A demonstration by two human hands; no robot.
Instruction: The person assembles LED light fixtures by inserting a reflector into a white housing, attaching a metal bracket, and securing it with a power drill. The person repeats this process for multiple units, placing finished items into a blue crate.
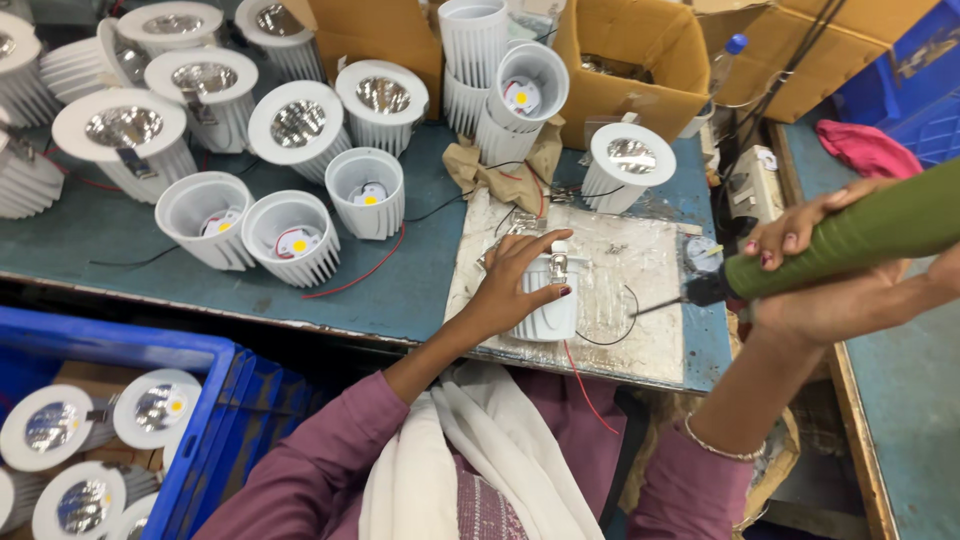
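Surface (pixel 400 290): blue workbench crowded with white finned lamp housings (pixel 300 235).
Lamp housing (pixel 548 300): on a pale mat before me; probably light, rigid, ribbed; best gripped round its sides.
Left hand (pixel 510 285): I clasp the housing.
Right hand (pixel 820 290): I grip a green screwdriver (pixel 860 235), raised, tip toward the housing.

Two hands (pixel 515 285), one green screwdriver (pixel 850 240), two cardboard boxes (pixel 630 60)
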